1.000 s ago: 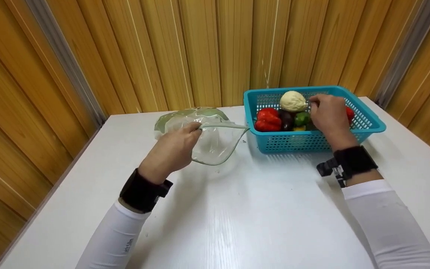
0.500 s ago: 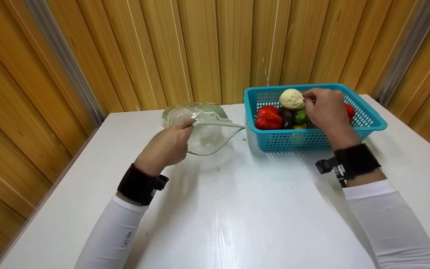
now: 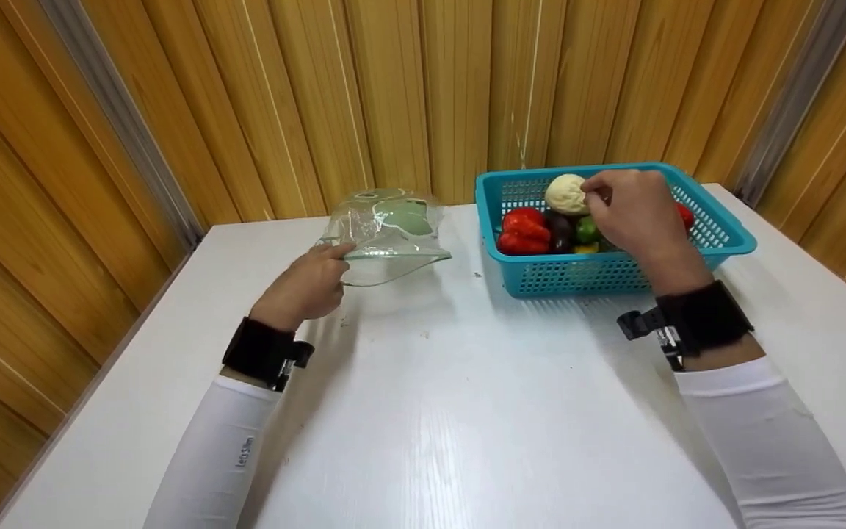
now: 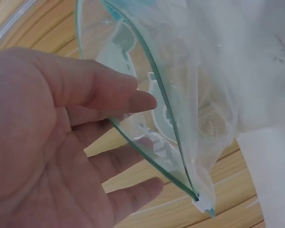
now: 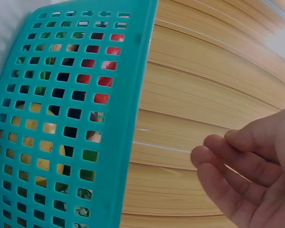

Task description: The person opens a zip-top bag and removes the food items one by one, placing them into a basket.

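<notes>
My left hand [image 3: 305, 283] pinches the rim of a clear zip bag [image 3: 386, 246] with pale green printed patches, above the left part of the table. The bag's mouth gapes toward me; in the left wrist view its green edges stand apart, and a white slider [image 4: 202, 204] sits at one corner. My right hand [image 3: 636, 209] hangs over the blue-green plastic basket [image 3: 584, 278], its fingers loosely bent and holding nothing. Its fingertips overlap a round, ridged cream-coloured thing [image 3: 564, 194] in the head view. A red bell pepper [image 3: 524, 234] lies in the basket's left end.
Beside the pepper are a dark purple vegetable [image 3: 559, 232], a green one [image 3: 586, 230] and, at the right end, another red one [image 3: 685, 215]. The white table [image 3: 452, 411] meets wood-patterned panels [image 3: 393, 95] behind the basket.
My left hand has moved left and slightly toward me with the bag, whose mouth looks narrower now. My right hand has shifted a little left and up over the basket.
</notes>
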Tool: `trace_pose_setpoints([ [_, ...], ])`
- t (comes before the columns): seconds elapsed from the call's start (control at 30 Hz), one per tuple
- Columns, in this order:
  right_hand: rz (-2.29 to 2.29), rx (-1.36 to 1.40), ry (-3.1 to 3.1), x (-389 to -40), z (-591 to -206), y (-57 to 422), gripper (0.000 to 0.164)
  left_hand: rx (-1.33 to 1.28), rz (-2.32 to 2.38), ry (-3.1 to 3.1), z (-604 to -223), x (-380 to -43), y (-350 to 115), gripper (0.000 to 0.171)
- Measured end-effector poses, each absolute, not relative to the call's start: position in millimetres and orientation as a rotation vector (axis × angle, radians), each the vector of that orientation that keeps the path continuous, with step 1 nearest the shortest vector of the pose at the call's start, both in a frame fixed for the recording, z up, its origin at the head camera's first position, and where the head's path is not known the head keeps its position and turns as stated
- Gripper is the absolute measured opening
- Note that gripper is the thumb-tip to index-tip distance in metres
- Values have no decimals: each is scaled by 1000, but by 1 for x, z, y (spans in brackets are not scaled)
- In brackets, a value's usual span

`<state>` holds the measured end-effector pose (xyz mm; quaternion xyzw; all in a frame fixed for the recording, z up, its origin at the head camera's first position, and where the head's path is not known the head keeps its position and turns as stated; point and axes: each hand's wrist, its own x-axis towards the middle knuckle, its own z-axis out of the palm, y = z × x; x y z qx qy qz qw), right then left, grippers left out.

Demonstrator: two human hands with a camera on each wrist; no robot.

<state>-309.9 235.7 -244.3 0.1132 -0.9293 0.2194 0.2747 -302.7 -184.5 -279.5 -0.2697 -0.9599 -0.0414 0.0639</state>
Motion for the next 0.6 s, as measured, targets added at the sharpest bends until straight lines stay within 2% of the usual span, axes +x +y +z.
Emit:
trace_pose_setpoints([
  [0.17, 634, 276, -2771, -306, -237, 237, 39, -909, -243, -2982, -266, -293, -187, 32],
  [0.23, 643, 255, -2873, -305, -233, 237, 48, -946, -349, -2953, -256, -287, -184, 29],
  [0.37, 650, 314, -2946, -303, -228, 237, 62, -870, -512, -2820, -243, -279, -180, 31],
  [0.43, 649, 373, -2943, -302, -227, 237, 68, -756, -519, -2734, -241, -279, -181, 40],
  [0.6, 619, 418, -2918, -302, -229, 243, 79, -480, -371, -2607, -242, -286, -188, 74],
])
